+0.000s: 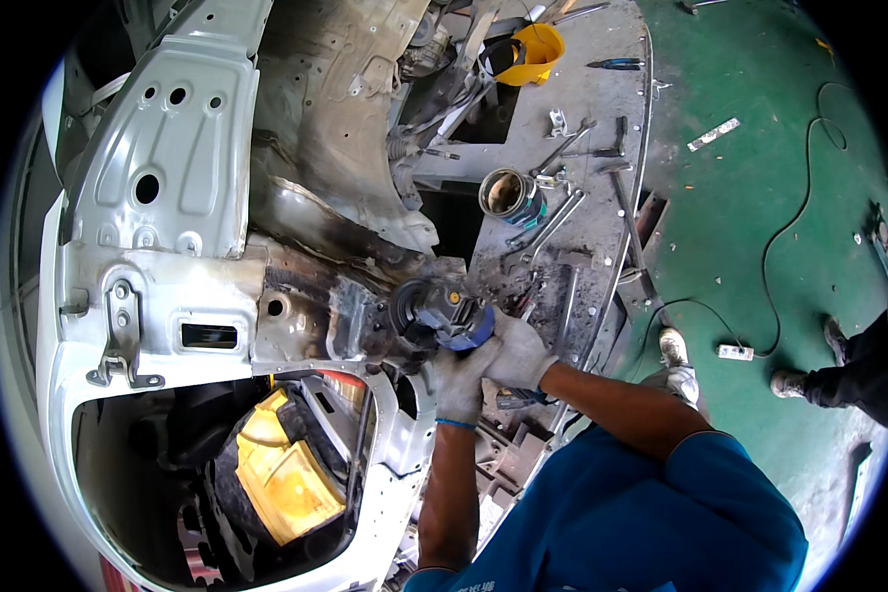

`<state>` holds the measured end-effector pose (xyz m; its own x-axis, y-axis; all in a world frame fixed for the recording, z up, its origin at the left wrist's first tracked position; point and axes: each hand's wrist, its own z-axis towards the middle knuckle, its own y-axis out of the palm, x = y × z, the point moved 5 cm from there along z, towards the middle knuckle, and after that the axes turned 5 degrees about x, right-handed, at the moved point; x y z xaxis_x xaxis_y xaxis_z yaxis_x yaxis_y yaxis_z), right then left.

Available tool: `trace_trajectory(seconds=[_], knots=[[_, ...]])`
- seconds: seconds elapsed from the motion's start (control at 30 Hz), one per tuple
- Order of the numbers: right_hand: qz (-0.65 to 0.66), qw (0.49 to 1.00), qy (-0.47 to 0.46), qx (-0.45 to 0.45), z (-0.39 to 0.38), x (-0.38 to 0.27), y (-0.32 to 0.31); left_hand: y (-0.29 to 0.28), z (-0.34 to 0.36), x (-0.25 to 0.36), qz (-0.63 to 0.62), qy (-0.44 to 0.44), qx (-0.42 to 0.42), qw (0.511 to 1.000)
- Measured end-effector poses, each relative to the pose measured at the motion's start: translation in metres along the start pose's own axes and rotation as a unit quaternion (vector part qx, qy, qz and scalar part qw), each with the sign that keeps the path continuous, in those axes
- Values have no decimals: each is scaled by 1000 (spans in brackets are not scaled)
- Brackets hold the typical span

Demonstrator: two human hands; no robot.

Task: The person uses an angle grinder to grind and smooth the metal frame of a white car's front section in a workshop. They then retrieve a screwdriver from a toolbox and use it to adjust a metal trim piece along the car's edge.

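Note:
In both gloved hands I hold an angle grinder point(451, 312) with a dark body and a blue part near my fingers. My left hand point(456, 383) wraps round it from below. From the right, my right hand point(519, 351) closes on its rear end, close against the left. The grinder's dark round disc point(405, 308) is at the scorched, bare-metal part of a car body panel point(345, 314). Whether the disc touches the metal I cannot tell. Both grey-white gloves hide much of the grinder's handle.
On the grey bench point(602, 104) lie an open can point(512, 195), wrenches point(558, 225), a hammer point(622, 197) and a yellow hard hat point(537, 54). A cable point(797, 222) runs over the green floor to a power strip point(735, 352). Another person's legs point(839, 385) are at right.

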<state>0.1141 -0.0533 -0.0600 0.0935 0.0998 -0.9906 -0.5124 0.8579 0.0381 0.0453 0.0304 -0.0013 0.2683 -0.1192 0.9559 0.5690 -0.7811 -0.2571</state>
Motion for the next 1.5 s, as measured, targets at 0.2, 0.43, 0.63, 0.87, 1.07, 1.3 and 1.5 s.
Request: trace_trajectory(seconds=[0.2, 0.43, 0.63, 0.87, 1.07, 1.3, 1.5], knots=[[6, 998, -62, 25, 13, -8, 7, 3, -2, 30, -10, 3, 23, 1000], [-13, 996, -81, 27, 17, -13, 1, 3, 0, 28, 3, -17, 42, 999], [-1, 994, -105, 33, 22, 4, 10, 7, 6, 26, 15, -26, 49, 998], [35, 996, -82, 3, 30, -4, 1, 11, 5, 26, -1, -27, 71, 997], [37, 994, -101, -11, 37, -3, 2, 19, 11, 49, 12, -27, 62, 998], [95, 995, 23, -24, 14, 18, -25, 41, 0, 25, 35, -59, 30, 997], [7, 994, 99, -39, -6, 12, -62, 50, -25, -21, 25, -77, -13, 997]])
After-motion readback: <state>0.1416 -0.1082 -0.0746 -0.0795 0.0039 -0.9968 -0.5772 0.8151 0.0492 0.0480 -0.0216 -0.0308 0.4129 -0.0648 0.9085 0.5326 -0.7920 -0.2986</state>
